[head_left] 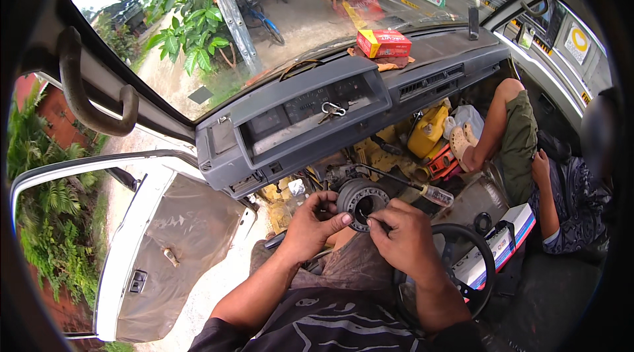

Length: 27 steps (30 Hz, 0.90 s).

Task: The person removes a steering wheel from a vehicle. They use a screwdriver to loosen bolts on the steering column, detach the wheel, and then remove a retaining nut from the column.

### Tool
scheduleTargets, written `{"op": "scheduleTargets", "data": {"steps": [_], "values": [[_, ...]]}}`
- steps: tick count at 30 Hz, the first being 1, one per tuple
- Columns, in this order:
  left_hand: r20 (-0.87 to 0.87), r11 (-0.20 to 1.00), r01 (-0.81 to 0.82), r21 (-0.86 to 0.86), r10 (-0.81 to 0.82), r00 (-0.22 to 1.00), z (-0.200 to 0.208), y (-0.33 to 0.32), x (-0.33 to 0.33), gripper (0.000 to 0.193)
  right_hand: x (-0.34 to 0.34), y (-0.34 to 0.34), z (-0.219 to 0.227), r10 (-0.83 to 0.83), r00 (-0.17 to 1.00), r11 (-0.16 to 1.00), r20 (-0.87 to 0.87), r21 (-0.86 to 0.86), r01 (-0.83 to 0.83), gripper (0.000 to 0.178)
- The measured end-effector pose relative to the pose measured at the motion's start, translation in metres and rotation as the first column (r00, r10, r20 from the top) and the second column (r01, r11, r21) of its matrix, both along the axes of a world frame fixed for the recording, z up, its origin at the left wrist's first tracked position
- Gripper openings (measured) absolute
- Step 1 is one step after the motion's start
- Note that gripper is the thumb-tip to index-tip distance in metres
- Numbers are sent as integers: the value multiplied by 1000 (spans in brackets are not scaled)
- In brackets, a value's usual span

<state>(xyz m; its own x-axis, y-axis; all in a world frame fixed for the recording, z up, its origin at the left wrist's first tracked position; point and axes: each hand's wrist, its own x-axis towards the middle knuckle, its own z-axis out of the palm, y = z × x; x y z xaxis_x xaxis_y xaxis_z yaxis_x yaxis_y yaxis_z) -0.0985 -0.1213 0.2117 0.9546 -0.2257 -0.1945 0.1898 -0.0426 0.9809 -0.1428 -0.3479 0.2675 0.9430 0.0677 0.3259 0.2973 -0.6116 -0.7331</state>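
A dark ribbed round hub (353, 188), shaped like a steering wheel boss with a ring of holes round its open centre, is held up over my lap. My left hand (309, 225) grips its left side, thumb at the front rim. At the right of the ring, thumb and fingertips of my right hand (404, 234) are pinched together; whatever they hold is too small or hidden to make out. Beneath my right forearm lies a black steering wheel (490, 266), apart from the dashboard. Beyond the hub, a screwdriver (436, 195) with a clear handle points away to the left.
Ahead runs the grey dashboard (224, 137), with a red and yellow box (389, 45) on top. A long white box (492, 253) lies right of the steering wheel. Another person (561, 174) sits at the right, near a yellow jug (428, 131). The left door (178, 253) stands ajar.
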Motion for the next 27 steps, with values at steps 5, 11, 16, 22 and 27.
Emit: {"op": "scheduleTargets", "data": {"steps": [5,11,16,22,27], "values": [[5,1000,12,-19,-12,1000,-3,1,0,66,-1,0,-1,2,1000,1000,9,17,-2,9],[16,1000,17,-23,-17,1000,-2,0,0,66,-1,1,-1,-1,1000,1000,25,31,0,8],[22,1000,14,-15,-14,1000,-1,-1,-1,66,-2,1,-2,-6,999,1000,34,-12,6,9],[-23,997,6,-72,-8,1000,2,-2,-1,62,-5,2,-5,-24,999,1000,45,-15,25,10],[-64,994,-12,-112,4,998,6,-3,-2,61,-7,1,-9,-22,998,1000,64,-16,23,11]]}}
